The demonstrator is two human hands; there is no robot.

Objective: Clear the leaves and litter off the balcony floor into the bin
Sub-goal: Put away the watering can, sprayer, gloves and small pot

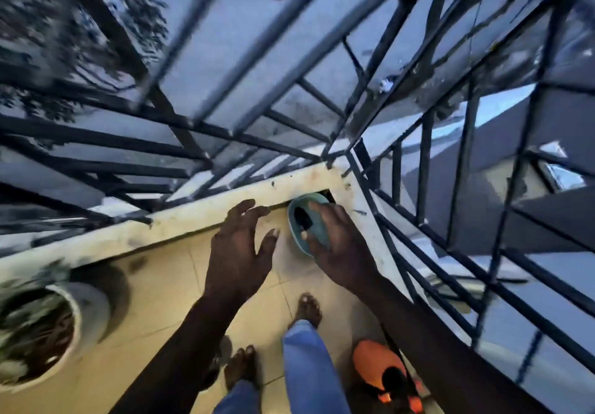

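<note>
Head view, steeply down, near balcony floor

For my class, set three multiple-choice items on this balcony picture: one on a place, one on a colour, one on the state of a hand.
1. Where is the teal shoe?
A. In the corner of the cream ledge
B. Inside a plant pot
C. On a foot

2. What colour is the shoe lying near the right foot?
A. White
B. Orange
C. Black

3. How is the left hand?
A. Gripping a broom
B. Clenched in a fist
C. Open, holding nothing

Answers:
1 A: it lies where the ledge turns, gripped by the right hand.
2 B: the orange shoe shows plainly.
3 C: its fingers are spread above the floor tiles.
</note>
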